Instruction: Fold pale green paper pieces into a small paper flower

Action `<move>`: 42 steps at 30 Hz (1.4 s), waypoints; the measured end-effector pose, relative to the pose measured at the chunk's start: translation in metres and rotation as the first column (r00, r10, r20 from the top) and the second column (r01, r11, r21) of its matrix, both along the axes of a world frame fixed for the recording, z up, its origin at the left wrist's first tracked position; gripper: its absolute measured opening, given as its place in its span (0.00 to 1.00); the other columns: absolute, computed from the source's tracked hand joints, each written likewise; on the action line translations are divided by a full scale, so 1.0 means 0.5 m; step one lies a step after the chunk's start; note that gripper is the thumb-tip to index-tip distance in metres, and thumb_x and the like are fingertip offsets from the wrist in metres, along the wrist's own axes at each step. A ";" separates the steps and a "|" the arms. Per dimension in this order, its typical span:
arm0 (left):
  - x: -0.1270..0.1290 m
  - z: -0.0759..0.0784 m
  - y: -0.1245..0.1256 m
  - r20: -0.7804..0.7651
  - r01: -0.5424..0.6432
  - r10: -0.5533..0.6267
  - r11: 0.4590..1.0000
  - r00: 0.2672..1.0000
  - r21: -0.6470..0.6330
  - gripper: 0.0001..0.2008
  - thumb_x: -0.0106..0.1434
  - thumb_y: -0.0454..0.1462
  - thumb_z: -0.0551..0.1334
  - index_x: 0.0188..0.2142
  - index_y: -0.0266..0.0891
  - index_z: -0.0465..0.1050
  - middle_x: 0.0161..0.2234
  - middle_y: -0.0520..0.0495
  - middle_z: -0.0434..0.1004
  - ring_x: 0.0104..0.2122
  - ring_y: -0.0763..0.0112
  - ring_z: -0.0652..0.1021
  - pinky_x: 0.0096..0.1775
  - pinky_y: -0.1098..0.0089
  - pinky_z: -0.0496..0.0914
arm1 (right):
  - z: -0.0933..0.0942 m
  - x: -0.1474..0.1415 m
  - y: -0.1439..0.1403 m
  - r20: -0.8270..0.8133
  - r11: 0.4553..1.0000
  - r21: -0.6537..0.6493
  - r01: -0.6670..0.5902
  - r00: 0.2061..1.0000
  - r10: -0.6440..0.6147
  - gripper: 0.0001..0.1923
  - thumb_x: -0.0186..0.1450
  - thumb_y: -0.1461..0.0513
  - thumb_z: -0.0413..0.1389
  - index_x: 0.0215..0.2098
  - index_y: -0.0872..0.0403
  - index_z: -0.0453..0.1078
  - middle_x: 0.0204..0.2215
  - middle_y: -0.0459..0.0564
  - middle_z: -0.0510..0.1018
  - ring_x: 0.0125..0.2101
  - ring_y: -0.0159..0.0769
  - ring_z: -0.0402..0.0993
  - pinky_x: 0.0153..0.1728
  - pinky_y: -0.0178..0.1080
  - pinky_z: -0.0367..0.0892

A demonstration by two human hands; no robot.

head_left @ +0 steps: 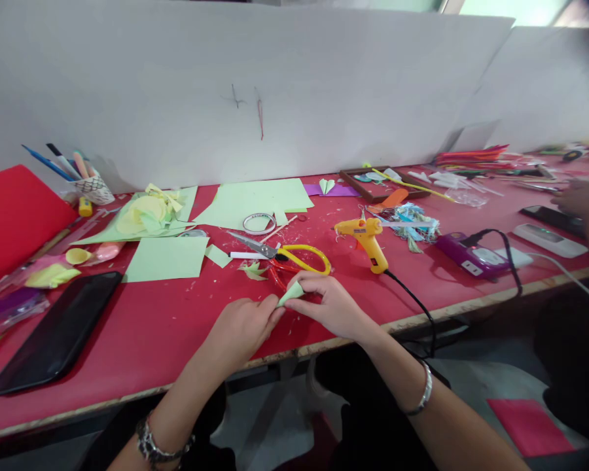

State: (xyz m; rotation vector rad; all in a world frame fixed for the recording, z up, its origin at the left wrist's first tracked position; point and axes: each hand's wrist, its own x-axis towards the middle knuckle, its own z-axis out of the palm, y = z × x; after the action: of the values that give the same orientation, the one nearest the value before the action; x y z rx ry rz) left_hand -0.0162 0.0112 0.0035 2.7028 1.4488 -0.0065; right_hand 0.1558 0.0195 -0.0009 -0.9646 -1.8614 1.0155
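Near the front edge of the red counter (142, 327), both hands closed together on one small green paper cone (290, 294). Left hand (243, 325) pinched on the cone's lower, narrow end; right hand (331, 302) curled around its wider upper end, thumb and fingers pressed against the paper. Long axis of the cone tilted, rising from lower left to upper right, spanning the small gap between the two hands. Neither hand clearly nearer, each already touching it.

Just beyond the hands, yellow-handled scissors (287, 254) lying flat, blades pointing left and away, with red handles of a second pair partly hidden beneath. Further right, a yellow glue gun (366, 237) standing on the counter, its black cord trailing off the front edge. Beyond the scissors, a roll of tape (258, 224) and sheets of pale green paper (258, 199).

Far left, a patterned cup (95, 188) holding pens and markers, upright and leaning. Behind the glue gun, a shallow brown tray (360, 190) with paper scraps and a yellow stick inside. Left of the hands, a dark phone (59, 330) lying flat. At the right edge, another person's hand (582, 199), blurred.
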 end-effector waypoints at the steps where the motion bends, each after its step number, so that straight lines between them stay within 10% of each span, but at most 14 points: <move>1: 0.000 -0.001 0.000 -0.012 0.006 -0.006 1.000 1.000 0.022 0.19 0.66 0.41 0.41 0.30 0.35 0.65 0.22 0.44 0.72 0.23 0.63 0.73 0.24 0.70 0.61 | 0.000 -0.001 0.000 0.004 1.000 0.004 0.002 1.000 -0.002 0.06 0.58 0.62 0.54 0.25 0.56 0.70 0.27 0.46 0.70 0.29 0.31 0.68 0.34 0.35 0.63; 9: -0.007 0.009 0.002 0.304 0.066 -0.002 0.977 0.953 -0.202 0.16 0.66 0.38 0.42 0.27 0.37 0.63 0.22 0.51 0.73 0.23 0.74 0.73 0.27 0.75 0.62 | 0.001 -0.002 -0.001 -0.032 1.000 0.011 0.018 0.999 -0.017 0.06 0.59 0.64 0.53 0.26 0.56 0.70 0.28 0.47 0.69 0.30 0.31 0.66 0.33 0.34 0.62; 15: -0.017 -0.003 0.007 0.042 0.035 -0.042 0.986 0.998 0.161 0.19 0.66 0.40 0.42 0.27 0.36 0.67 0.19 0.47 0.71 0.21 0.67 0.72 0.22 0.72 0.58 | -0.001 0.009 0.007 -0.149 0.986 -0.133 0.099 0.982 -0.119 0.06 0.57 0.63 0.54 0.25 0.57 0.68 0.24 0.44 0.64 0.26 0.27 0.62 0.27 0.32 0.58; 21: -0.019 -0.016 0.010 0.067 0.081 -0.135 0.850 0.989 0.521 0.20 0.65 0.43 0.44 0.35 0.35 0.70 0.18 0.46 0.72 0.19 0.68 0.71 0.23 0.72 0.60 | -0.008 0.009 0.009 -0.227 0.955 -0.290 0.064 0.965 -0.134 0.08 0.56 0.59 0.55 0.27 0.58 0.69 0.23 0.43 0.65 0.25 0.27 0.61 0.27 0.32 0.57; 42: -0.024 -0.010 0.004 0.091 0.144 -0.286 0.703 0.954 0.696 0.15 0.63 0.34 0.52 0.49 0.35 0.66 0.21 0.50 0.75 0.21 0.75 0.72 0.30 0.73 0.64 | -0.020 0.001 0.007 -0.392 0.897 -0.443 -0.007 0.901 -0.187 0.10 0.52 0.58 0.59 0.28 0.57 0.73 0.23 0.44 0.72 0.24 0.26 0.64 0.29 0.33 0.60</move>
State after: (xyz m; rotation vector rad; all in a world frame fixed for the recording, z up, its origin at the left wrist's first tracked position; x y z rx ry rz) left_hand -0.0283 0.0133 -0.0015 3.2880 1.2255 0.9443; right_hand 0.1561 0.0231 -0.0109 -0.9725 -1.2349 1.4892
